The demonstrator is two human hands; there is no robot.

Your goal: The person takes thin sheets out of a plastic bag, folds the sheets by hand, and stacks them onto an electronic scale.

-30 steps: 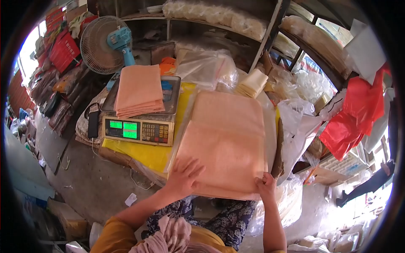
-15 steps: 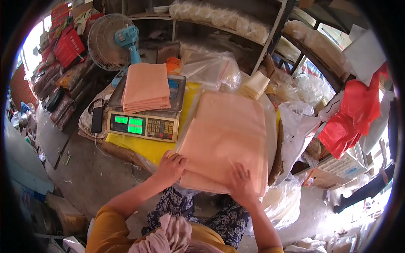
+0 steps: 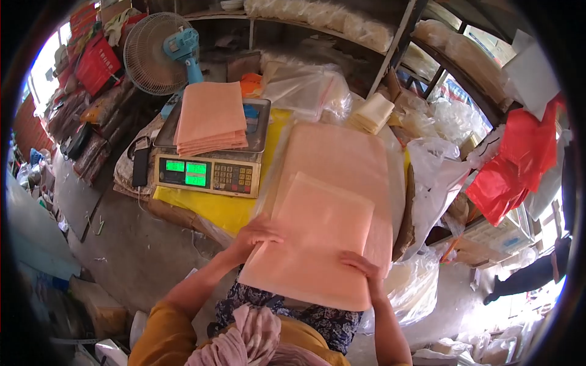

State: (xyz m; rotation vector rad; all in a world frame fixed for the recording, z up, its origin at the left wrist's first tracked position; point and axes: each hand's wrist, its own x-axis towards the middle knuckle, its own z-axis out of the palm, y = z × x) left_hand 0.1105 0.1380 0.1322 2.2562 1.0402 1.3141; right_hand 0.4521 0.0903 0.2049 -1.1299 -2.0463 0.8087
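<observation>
A flat pink sheet lies tilted over a larger pile of pink sheets, its near edge reaching past the table over my lap. My left hand grips the sheet's left edge, thumb and fingers closed on it. At its right side my right hand holds the sheet, fingers on top. Left of the pile, a folded pink stack rests on a weighing scale with lit green displays. Yellow material shows under the scale.
A blue fan stands behind the scale. Clear plastic bags and a folded cream bundle lie behind the pile. White and red bags hang at the right. A person's leg shows at far right.
The upper pink sheet has shifted toward me and turned, uncovering more of the pile behind it. My right hand has moved slightly right, to the sheet's side edge.
</observation>
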